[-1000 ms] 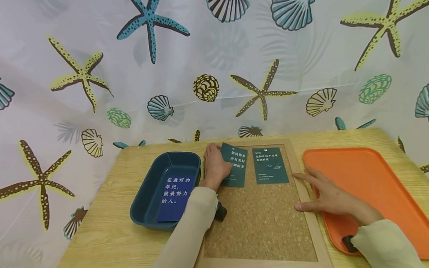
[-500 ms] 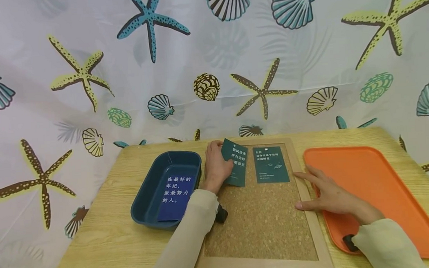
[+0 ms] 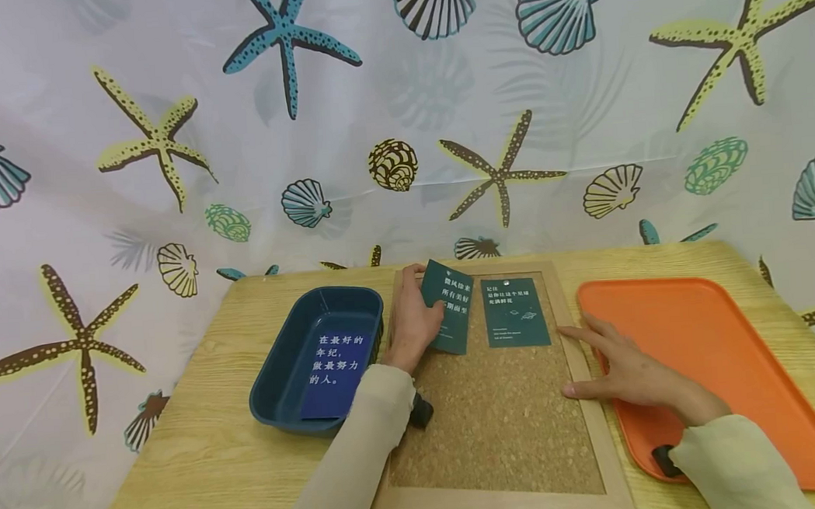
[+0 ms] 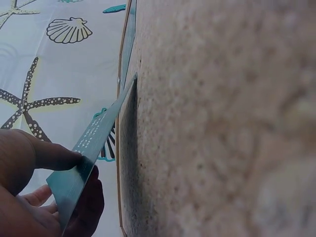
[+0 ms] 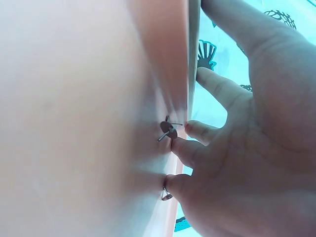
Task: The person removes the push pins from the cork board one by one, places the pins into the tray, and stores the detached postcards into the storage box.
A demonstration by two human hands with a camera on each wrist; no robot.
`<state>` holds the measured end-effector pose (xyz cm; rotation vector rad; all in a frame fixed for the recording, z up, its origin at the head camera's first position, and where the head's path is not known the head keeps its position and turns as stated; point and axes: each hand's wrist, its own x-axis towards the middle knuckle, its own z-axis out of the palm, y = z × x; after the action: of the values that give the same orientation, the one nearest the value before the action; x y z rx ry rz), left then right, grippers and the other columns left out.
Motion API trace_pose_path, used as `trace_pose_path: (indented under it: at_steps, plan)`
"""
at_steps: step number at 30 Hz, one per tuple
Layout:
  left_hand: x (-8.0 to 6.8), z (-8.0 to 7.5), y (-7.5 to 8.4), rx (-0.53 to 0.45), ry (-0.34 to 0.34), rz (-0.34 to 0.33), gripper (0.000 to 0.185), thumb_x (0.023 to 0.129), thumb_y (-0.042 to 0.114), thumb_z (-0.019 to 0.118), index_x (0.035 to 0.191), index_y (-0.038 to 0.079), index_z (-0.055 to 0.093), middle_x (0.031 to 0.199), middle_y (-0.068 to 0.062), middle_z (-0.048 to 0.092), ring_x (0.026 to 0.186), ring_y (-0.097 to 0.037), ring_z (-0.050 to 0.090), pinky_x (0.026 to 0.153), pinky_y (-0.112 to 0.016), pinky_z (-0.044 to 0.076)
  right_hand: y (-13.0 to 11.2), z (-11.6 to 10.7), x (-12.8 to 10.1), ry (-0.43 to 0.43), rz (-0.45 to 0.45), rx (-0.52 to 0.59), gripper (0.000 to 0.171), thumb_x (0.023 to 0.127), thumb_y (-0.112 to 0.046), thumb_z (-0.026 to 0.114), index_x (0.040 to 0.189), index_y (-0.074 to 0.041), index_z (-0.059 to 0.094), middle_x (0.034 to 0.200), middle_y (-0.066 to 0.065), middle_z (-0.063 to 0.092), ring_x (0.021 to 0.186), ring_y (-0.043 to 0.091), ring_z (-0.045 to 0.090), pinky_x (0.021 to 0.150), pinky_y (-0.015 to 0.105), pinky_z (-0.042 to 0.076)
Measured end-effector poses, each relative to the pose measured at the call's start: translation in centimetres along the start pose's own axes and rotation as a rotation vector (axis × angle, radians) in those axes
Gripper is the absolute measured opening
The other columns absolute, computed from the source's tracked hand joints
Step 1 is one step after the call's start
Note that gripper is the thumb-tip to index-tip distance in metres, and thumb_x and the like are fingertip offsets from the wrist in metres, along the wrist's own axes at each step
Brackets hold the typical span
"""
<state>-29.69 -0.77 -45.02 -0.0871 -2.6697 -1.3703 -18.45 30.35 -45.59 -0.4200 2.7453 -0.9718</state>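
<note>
My left hand (image 3: pixel 414 316) pinches a dark green card (image 3: pixel 449 306) with white writing by its left side, over the upper left of a cork board (image 3: pixel 502 420). In the left wrist view that card (image 4: pixel 86 168) slants up off the cork, its far edge close to the surface, thumb on one face and fingers behind. A second green card (image 3: pixel 516 312) lies on the board to its right, a pin (image 3: pixel 506 283) at its top. My right hand (image 3: pixel 617 366) spreads its fingers, with thumb and index fingertips at the board's right wooden frame (image 3: pixel 578 365).
An orange tray (image 3: pixel 722 360) lies right of the board, partly under my right hand. Metal thumbtacks (image 5: pixel 168 129) show near that hand's fingertips in the right wrist view. At left, a blue bin (image 3: pixel 265 388) holds a blue card (image 3: pixel 338 372) with white writing.
My left hand has moved up slightly, and the upper end of the green card it pinches has risen and tilted farther off the cork. The right hand has stayed in place.
</note>
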Motion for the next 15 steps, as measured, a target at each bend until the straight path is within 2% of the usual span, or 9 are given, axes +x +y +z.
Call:
trace_pose_path:
  at_steps: [4,8,15]
  plan:
    - [-0.4,-0.2,0.2,0.011,-0.015,0.009,0.061,0.1,0.012,0.068,0.153,0.023,0.039,0.126,-0.014,0.069,0.087,-0.028,0.073,0.065,-0.037,0.056,0.1,0.0,0.0,0.0,0.007,-0.005,0.095,0.084,-0.05,0.084,0.161,-0.016,0.039,0.17,0.033,0.008,0.149,0.068,0.012,0.103,0.09,0.02]
    - [-0.8,-0.3,0.3,0.0,-0.027,0.024,0.059,0.102,0.016,0.067,0.153,0.025,0.038,0.119,-0.014,0.071,0.075,-0.025,0.072,0.056,-0.031,0.05,0.0,0.0,0.0,-0.001,0.014,-0.007,0.096,0.084,-0.05,0.084,0.161,-0.016,0.039,0.17,0.033,0.008,0.149,0.068,0.012,0.103,0.09,0.02]
    - [-1.3,-0.5,0.4,-0.014,-0.015,0.025,0.061,0.103,0.019,0.066,0.155,0.028,0.037,0.124,-0.011,0.071,0.079,-0.023,0.072,0.058,-0.031,0.051,-0.1,0.1,0.0,0.002,0.01,-0.008,0.095,0.084,-0.051,0.084,0.161,-0.016,0.039,0.17,0.033,0.008,0.148,0.069,0.014,0.103,0.09,0.021]
